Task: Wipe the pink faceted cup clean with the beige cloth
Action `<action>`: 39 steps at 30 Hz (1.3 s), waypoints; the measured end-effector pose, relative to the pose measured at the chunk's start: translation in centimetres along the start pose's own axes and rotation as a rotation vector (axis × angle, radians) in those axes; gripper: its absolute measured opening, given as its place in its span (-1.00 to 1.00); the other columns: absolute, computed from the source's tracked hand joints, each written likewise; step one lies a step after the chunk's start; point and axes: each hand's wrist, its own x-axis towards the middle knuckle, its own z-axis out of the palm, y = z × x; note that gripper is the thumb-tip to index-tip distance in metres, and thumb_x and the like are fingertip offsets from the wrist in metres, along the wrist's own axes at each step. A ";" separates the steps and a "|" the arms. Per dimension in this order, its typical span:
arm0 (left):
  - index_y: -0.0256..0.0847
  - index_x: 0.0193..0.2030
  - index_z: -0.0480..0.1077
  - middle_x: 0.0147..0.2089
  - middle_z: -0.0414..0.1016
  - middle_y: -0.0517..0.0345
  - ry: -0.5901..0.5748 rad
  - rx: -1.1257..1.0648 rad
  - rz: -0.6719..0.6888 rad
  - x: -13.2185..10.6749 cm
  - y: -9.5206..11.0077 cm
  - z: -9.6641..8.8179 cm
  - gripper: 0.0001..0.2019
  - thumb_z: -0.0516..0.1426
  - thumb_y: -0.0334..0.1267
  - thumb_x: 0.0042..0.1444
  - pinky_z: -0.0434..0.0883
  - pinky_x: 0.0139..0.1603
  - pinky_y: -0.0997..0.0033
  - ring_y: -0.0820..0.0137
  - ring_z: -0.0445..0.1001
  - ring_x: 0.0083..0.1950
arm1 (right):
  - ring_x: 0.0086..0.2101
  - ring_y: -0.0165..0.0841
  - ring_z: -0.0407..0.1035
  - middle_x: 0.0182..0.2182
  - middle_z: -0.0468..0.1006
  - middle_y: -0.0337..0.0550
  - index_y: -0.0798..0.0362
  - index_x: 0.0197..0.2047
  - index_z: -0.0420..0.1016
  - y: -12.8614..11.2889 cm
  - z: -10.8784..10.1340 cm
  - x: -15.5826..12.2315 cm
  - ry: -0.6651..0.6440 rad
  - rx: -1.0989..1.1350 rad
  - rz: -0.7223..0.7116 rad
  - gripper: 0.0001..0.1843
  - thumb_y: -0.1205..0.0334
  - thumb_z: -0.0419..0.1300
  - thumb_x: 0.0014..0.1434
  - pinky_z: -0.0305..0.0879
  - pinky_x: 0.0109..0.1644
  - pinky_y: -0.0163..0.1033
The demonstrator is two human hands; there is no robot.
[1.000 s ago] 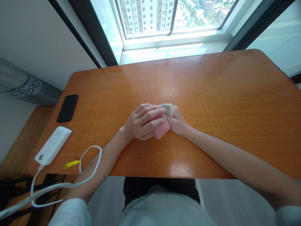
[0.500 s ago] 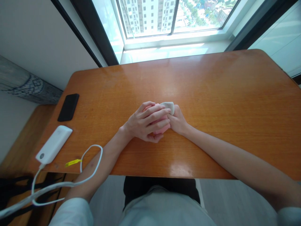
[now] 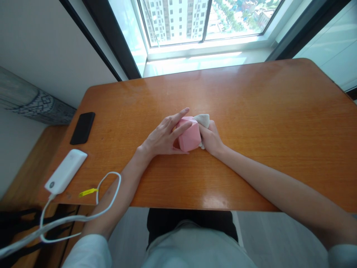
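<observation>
A small pink box [image 3: 189, 136] stands on the orange wooden table [image 3: 251, 111] near its middle. My left hand [image 3: 163, 136] lies against the box's left side with the fingers stretched out over its top edge. My right hand [image 3: 210, 137] is closed round a small whitish cloth [image 3: 203, 119] and presses it against the right side of the box.
A black phone [image 3: 82, 127] lies near the table's left edge. In front of it a white power bank [image 3: 66, 171] has a white cable [image 3: 83, 217] that loops off the front edge. A window sill runs behind the table.
My left hand has lifted its fingers off the pink box and spread them, so the box now shows. Both hands and the box have shifted slightly away from me.
</observation>
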 end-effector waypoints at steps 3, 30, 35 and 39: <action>0.21 0.73 -0.11 0.75 0.05 -0.17 -0.020 -0.040 -0.035 -0.1 -0.2 0.0 0.18 0.43 0.37 0.15 0.52 0.49 -0.24 -0.18 0.31 0.67 | -0.51 -0.45 0.12 -0.57 0.33 -0.33 0.00 -0.52 0.44 0.6 -0.3 0.5 0.035 0.033 0.024 -0.54 -0.12 0.43 0.17 0.04 -0.48 -0.27; 0.06 0.76 -0.12 0.80 -0.11 -0.27 -0.041 -0.047 -0.064 -0.5 0.5 0.7 0.06 0.39 -0.24 0.28 0.40 0.61 -0.25 -0.13 0.13 0.76 | -0.52 -0.47 0.10 -0.58 0.31 -0.36 -0.01 -0.55 0.38 0.7 -0.3 1.7 0.147 0.249 0.100 -0.60 -0.02 0.47 0.00 0.07 -0.46 -0.28; 0.05 0.77 -0.15 0.79 -0.12 -0.27 -0.014 -0.103 -0.057 -0.4 0.5 0.9 0.12 0.40 -0.28 0.22 0.41 0.60 -0.29 -0.17 0.14 0.74 | -0.52 -0.49 0.09 -0.58 0.31 -0.36 0.00 -0.56 0.41 0.7 -0.3 1.6 0.140 0.256 0.072 -0.61 0.01 0.48 0.00 0.06 -0.47 -0.29; 0.20 0.76 -0.20 0.80 -0.12 -0.14 -0.011 -0.144 -0.078 -0.3 0.7 0.8 0.14 0.40 -0.26 0.25 0.41 0.62 -0.30 -0.15 0.16 0.74 | -0.52 -0.50 0.06 -0.59 0.31 -0.36 0.01 -0.59 0.42 0.6 -0.2 1.5 0.138 0.272 0.062 -0.59 0.01 0.50 -0.01 0.02 -0.47 -0.30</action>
